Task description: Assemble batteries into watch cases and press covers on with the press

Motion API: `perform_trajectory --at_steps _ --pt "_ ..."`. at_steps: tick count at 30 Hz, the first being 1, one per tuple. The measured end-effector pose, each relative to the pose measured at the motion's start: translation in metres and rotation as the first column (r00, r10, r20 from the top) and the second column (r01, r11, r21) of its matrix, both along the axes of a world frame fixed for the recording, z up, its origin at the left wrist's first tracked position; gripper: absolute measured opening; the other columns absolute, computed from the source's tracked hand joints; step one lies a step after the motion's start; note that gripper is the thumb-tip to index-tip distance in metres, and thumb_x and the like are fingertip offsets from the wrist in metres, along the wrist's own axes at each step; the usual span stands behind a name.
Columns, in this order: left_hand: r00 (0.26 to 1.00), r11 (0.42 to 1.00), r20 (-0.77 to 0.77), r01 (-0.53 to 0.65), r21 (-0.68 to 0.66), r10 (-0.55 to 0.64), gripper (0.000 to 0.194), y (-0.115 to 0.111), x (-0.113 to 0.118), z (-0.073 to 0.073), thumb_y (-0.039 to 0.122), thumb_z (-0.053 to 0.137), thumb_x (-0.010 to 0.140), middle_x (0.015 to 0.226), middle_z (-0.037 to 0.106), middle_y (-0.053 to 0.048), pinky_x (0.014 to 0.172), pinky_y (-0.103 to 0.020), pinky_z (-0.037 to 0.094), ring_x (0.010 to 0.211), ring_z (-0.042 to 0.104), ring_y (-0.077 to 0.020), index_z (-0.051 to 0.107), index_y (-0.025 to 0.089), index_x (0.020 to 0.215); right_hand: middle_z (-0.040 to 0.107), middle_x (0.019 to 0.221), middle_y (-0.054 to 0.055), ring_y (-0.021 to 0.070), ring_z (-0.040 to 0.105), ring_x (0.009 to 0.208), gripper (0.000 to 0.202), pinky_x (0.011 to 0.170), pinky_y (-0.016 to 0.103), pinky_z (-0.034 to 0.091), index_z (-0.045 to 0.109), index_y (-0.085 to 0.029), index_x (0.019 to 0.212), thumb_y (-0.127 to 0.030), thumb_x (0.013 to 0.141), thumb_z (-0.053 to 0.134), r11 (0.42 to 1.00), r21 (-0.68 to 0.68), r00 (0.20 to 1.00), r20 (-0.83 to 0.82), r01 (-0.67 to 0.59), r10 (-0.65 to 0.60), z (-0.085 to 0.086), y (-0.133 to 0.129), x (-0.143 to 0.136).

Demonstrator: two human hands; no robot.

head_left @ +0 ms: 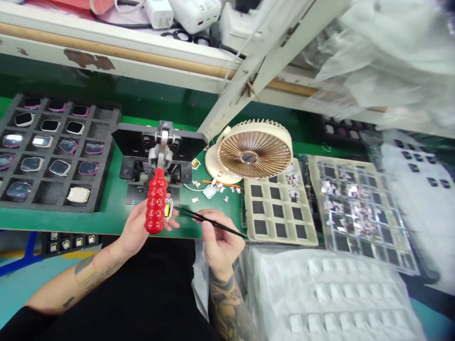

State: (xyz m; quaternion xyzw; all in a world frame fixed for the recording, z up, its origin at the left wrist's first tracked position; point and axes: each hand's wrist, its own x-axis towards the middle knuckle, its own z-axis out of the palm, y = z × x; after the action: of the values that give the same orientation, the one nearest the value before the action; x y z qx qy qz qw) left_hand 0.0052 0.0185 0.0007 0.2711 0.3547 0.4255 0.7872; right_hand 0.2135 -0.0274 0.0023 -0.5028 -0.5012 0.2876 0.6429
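My left hand (137,227) is closed around a small watch case (168,209) with a yellow part inside, partly hidden behind the red handle (156,201) of a black clamp press (161,142). In my right hand (220,239) are black tweezers (213,221), gripped between thumb and fingers. Their tips point left and lie close to the watch case; whether they touch it I cannot tell. Small white pieces (225,199) and a little clear-white part (209,191) lie on the green mat just beyond the tweezers.
A grey foam tray (46,199) of watch cases stands at left. A beige fan (254,151) is behind my right hand. Cream tray (284,239) and clear tray (362,213) lie to the right, white blister trays (330,293) in front. A slanted post (245,80) rises behind the press.
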Motion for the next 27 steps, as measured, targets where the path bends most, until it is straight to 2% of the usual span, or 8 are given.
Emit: perform_trajectory --at_steps 6,9,12,15,19,21,24,27 --pt "1.0 1.0 0.02 0.018 -0.012 -0.018 0.058 -0.004 0.001 0.0 0.061 0.063 0.107 0.112 0.084 -0.019 0.074 -0.037 0.066 0.089 0.085 -0.031 0.071 0.012 0.138 0.079 0.104 0.006 0.0195 0.08 0.082 0.013 0.075 0.035 0.069 0.08 -0.026 0.114 -0.021 0.104 0.073 0.993 -0.119 0.991 -0.127 0.018 -0.033 -0.007 0.005 -0.024" --pt "1.0 0.996 0.013 -0.009 -0.093 0.01 0.062 -0.002 0.004 -0.003 0.065 0.066 0.105 0.109 0.084 -0.02 0.072 -0.036 0.066 0.086 0.085 -0.0312 0.072 0.011 0.135 0.079 0.098 0.005 0.018 0.078 0.076 0.008 0.07 0.033 0.066 0.079 -0.024 0.109 -0.023 0.104 0.073 0.987 -0.15 0.983 -0.179 -0.065 0.037 -0.003 0.004 -0.025" --pt "0.999 0.989 -0.044 -0.013 -0.147 0.006 0.055 0.002 0.005 -0.005 0.053 0.078 0.1 0.108 0.084 -0.017 0.072 -0.035 0.066 0.082 0.084 -0.0276 0.071 0.013 0.137 0.077 0.091 0.004 0.0201 0.076 0.077 0.007 0.067 0.034 0.063 0.077 -0.026 0.108 -0.025 0.105 0.071 0.985 -0.066 0.956 -0.26 -0.159 0.137 0.004 -0.002 -0.013" --pt "0.99 0.998 -0.136 0.034 -0.051 -0.041 0.055 0.002 0.0 -0.011 0.041 0.084 0.097 0.107 0.083 -0.014 0.073 -0.034 0.065 0.082 0.082 -0.0252 0.067 0.016 0.142 0.071 0.081 0.002 0.0201 0.071 0.072 0.007 0.065 0.036 0.059 0.076 -0.027 0.108 -0.028 0.105 0.07 0.987 0.012 0.953 -0.259 -0.161 0.159 0.018 -0.01 0.022" --pt "0.949 0.982 -0.313 0.094 0.165 -0.038 0.049 -0.002 -0.008 -0.025 0.043 0.076 0.104 0.11 0.082 -0.013 0.08 -0.038 0.065 0.088 0.081 -0.0249 0.064 0.017 0.144 0.073 0.082 0.002 0.0201 0.072 0.075 0.007 0.071 0.036 0.059 0.076 -0.025 0.103 -0.021 0.102 0.071 0.993 -0.027 0.991 0.067 -0.116 0.118 0.052 -0.013 0.081" --pt "0.932 0.965 -0.358 0.143 0.222 -0.056 0.048 -0.004 -0.01 -0.032 0.043 0.072 0.107 0.114 0.081 -0.013 0.084 -0.039 0.064 0.092 0.081 -0.0242 0.062 0.019 0.147 0.077 0.086 0.003 0.0192 0.075 0.079 0.01 0.075 0.033 0.06 0.078 -0.024 0.099 -0.016 0.1 0.072 0.987 -0.126 0.932 0.338 -0.095 0.133 0.068 0.0 0.097" --pt "0.922 0.946 -0.378 0.193 0.262 -0.083 0.048 -0.005 -0.01 -0.039 0.044 0.069 0.109 0.118 0.081 -0.012 0.086 -0.038 0.064 0.094 0.08 -0.0231 0.058 0.022 0.15 0.081 0.089 0.002 0.0162 0.076 0.077 0.011 0.073 0.028 0.059 0.078 -0.023 0.093 -0.017 0.099 0.071 0.984 -0.154 0.802 0.575 -0.089 0.162 0.081 0.049 0.093" --pt "0.919 0.939 -0.383 0.207 0.274 -0.091 0.043 -0.004 -0.011 -0.038 0.043 0.069 0.109 0.119 0.081 -0.012 0.087 -0.039 0.063 0.095 0.08 -0.0237 0.06 0.021 0.145 0.084 0.097 0.002 0.0177 0.078 0.086 0.011 0.082 0.032 0.063 0.08 -0.023 0.101 -0.027 0.103 0.07 0.999 0.047 0.826 0.563 0.005 -0.031 0.081 0.108 0.069"
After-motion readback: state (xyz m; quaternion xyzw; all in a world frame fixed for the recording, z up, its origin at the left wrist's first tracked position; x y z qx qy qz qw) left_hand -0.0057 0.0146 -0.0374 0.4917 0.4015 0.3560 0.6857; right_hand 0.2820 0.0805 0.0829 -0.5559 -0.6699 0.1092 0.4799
